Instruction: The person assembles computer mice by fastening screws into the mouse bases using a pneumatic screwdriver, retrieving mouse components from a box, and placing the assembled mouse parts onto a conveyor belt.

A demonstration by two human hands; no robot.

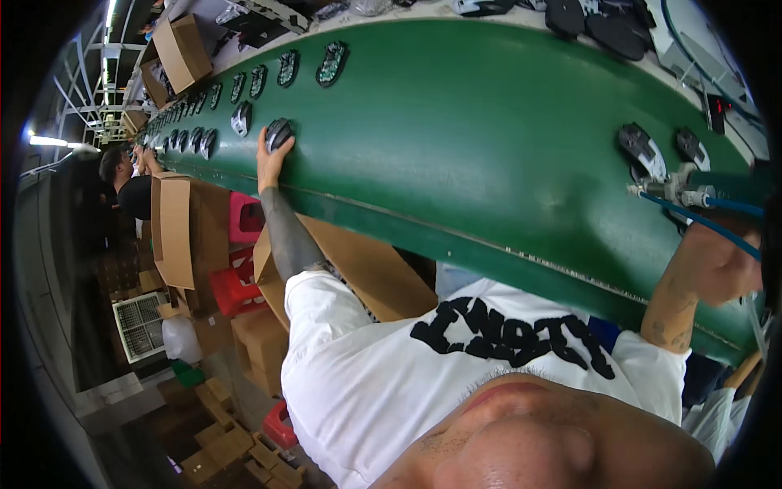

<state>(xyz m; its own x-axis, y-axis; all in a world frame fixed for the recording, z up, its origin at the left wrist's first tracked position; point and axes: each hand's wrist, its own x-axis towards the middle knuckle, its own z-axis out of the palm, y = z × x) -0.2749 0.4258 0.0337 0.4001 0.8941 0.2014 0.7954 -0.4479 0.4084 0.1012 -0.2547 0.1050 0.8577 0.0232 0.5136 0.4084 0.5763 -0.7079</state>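
My left hand (pixel 273 156) reaches out to the left over the green belt (pixel 456 147). Its fingers and thumb are round the sides of a dark computer mouse (pixel 279 133) lying on the belt. At the right edge, my right hand (pixel 725 257) is blurred, and its fingers cannot be made out. Close to it are a metal air fitting (pixel 680 189) and a blue air hose (pixel 700 218). Beyond the fitting lie a black-and-silver mouse (pixel 642 151) and another mouse (pixel 692 148). A grey mouse shell (pixel 241 119) sits just past my left hand.
Open mouse bases with circuit boards, such as this one (pixel 331 63), line the belt's far side. Several mouse shells (pixel 195 140) stand further left. Cardboard boxes (pixel 358 265) and red stools (pixel 236 281) crowd the near side. A co-worker (pixel 130 179) is at the far left.
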